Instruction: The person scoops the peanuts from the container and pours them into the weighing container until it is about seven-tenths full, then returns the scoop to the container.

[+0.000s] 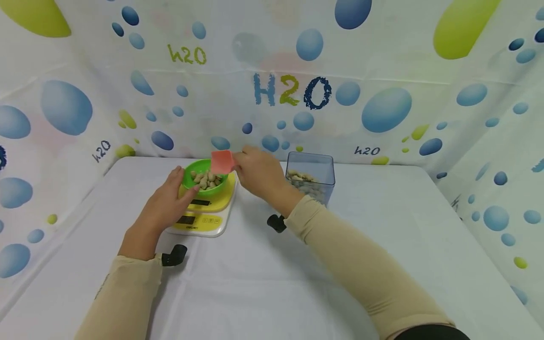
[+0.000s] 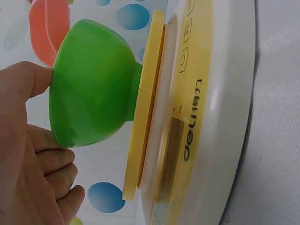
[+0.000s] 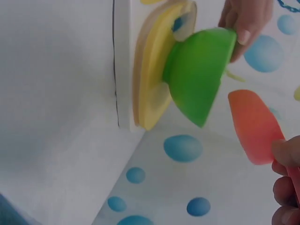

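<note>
A green bowl (image 1: pixel 199 166) holding tan, lumpy pieces that look like unshelled peanuts (image 1: pixel 206 180) stands on a yellow and white kitchen scale (image 1: pixel 227 194). The left hand (image 1: pixel 165 204) holds the bowl at its rim; in the left wrist view the thumb and forefinger (image 2: pixel 44 138) touch it at two separate places. Gripped by its handle in the right hand (image 1: pixel 262 174), a red scoop (image 1: pixel 222 162) hangs over the bowl's right side. The right wrist view shows the scoop (image 3: pixel 253 126) apart from the bowl (image 3: pixel 199 75). What the scoop contains is hidden.
Right of the scale, behind the right forearm, stands a transparent grey-blue container (image 1: pixel 325 182) with more of the tan pieces. Both rest on a white-covered table (image 1: pixel 255 283). A patterned curtain (image 1: pixel 272 42) hangs at the table's back edge.
</note>
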{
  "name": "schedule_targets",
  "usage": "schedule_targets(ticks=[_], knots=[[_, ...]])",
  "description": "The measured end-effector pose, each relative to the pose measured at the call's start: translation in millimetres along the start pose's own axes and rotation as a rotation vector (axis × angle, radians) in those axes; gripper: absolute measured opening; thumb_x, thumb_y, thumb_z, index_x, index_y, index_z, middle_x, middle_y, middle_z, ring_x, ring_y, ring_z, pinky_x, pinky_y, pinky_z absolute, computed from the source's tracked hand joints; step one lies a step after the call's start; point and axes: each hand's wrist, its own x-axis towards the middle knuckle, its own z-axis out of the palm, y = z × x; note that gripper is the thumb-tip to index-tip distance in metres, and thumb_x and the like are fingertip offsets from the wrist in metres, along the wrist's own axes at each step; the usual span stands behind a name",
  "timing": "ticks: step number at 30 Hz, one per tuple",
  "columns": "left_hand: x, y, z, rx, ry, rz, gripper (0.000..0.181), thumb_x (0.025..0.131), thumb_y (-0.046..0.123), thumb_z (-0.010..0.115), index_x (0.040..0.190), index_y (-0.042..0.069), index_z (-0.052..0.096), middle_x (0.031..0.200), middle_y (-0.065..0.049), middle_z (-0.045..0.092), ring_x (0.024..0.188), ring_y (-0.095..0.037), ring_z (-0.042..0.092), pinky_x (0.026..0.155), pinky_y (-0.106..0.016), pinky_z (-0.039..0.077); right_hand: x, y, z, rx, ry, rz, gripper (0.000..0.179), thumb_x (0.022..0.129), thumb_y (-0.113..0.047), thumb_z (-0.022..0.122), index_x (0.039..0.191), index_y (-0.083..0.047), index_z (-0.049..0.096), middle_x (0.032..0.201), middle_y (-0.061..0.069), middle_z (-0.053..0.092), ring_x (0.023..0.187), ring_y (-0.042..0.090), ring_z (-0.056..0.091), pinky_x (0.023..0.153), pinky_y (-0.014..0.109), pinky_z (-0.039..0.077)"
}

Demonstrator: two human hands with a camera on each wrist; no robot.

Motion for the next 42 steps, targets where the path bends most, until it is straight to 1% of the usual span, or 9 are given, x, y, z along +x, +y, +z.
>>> schedule_targets(ticks=[4,7,12,19,26,31,33,36,42], knots=[[1.1,5.0,0.3,0.003,0.01,0.029,0.084,0.101,0.058,0.032,0.158,0.007,-0.002,0.165,-0.016,-0.004,0.149,-0.045,0.008,0.116,-0.065,0.015,-8.8,19,-18,0.136,-0.102,0.122,0.032,0.099,-0.033,0.058,0.125,-0.016,0.068,0.1,-0.001,0.067,0.085,0.013,0.058,0.073,0.023,0.053],[2.4,10.5,0.4,0.005,0.027,0.062,0.084,0.101,0.058,0.032,0.158,0.008,-0.003,0.166,-0.014,-0.006,0.149,-0.045,0.009,0.116,-0.066,0.015,-18.2,35,-30,0.212,-0.13,0.179,0.037,0.098,-0.034,0.061,0.129,-0.015,0.065,0.108,-0.001,0.067,0.093,0.014,0.057,0.083,0.026,0.054],[6.5,29.8,3.1,-0.008,0.041,0.117,0.084,0.101,0.058,0.033,0.159,0.01,-0.003,0.166,-0.009,-0.008,0.15,-0.043,0.008,0.116,-0.066,0.016,-38.2,68,-46,0.269,-0.126,0.23,0.037,0.096,-0.036,0.064,0.127,-0.016,0.067,0.113,0.0,0.066,0.094,0.015,0.056,0.082,0.029,0.053],[13.9,75.2,12.3,-0.033,0.025,0.208,0.084,0.1,0.061,0.033,0.159,0.014,-0.002,0.167,-0.003,-0.007,0.152,-0.036,0.006,0.116,-0.067,0.013,-67.1,112,-78,0.242,-0.124,0.264,0.036,0.095,-0.033,0.065,0.125,-0.013,0.068,0.108,0.004,0.067,0.089,0.021,0.055,0.073,0.033,0.046],[27.5,131.2,35.4,-0.077,0.011,0.312,0.078,0.1,0.06,0.037,0.16,0.021,0.005,0.167,0.003,0.002,0.154,-0.023,0.009,0.121,-0.054,0.018,-90.2,145,-103,0.105,-0.108,0.196,0.029,0.092,-0.025,0.071,0.117,-0.011,0.073,0.089,0.005,0.064,0.079,0.022,0.055,0.067,0.034,0.046],[37.3,158.3,54.3,-0.125,-0.037,0.385,0.072,0.102,0.054,0.038,0.16,0.024,0.006,0.167,0.005,0.001,0.153,-0.021,0.009,0.122,-0.052,0.018,-97.3,156,-98,-0.163,-0.026,0.013,0.019,0.087,-0.017,0.075,0.107,-0.018,0.078,0.079,0.003,0.063,0.07,0.023,0.055,0.057,0.033,0.043],[40.3,165.6,62.4,-0.138,-0.046,0.401,0.07,0.103,0.052,0.038,0.16,0.024,0.006,0.167,0.005,0.002,0.153,-0.022,0.009,0.121,-0.052,0.019,-98.1,157,-92,-0.292,0.018,-0.067,0.017,0.087,-0.014,0.074,0.103,-0.02,0.078,0.075,0.003,0.062,0.067,0.024,0.053,0.054,0.033,0.04],[43.4,169.8,72.1,-0.143,-0.037,0.411,0.066,0.104,0.047,0.038,0.16,0.022,0.011,0.167,0.004,0.006,0.153,-0.022,0.012,0.121,-0.052,0.02,-94.1,155,-81,-0.411,0.051,-0.152,0.02,0.088,-0.009,0.072,0.102,-0.022,0.079,0.076,0.004,0.063,0.066,0.025,0.055,0.054,0.034,0.039],[48.5,173.2,84.7,-0.164,-0.007,0.414,0.061,0.105,0.045,0.035,0.159,0.021,0.02,0.166,0.005,0.014,0.152,-0.021,0.019,0.121,-0.049,0.023,-81.9,149,-66,-0.514,-0.052,-0.21,0.023,0.087,-0.01,0.074,0.106,-0.022,0.077,0.09,0.003,0.068,0.08,0.026,0.061,0.063,0.036,0.046]])
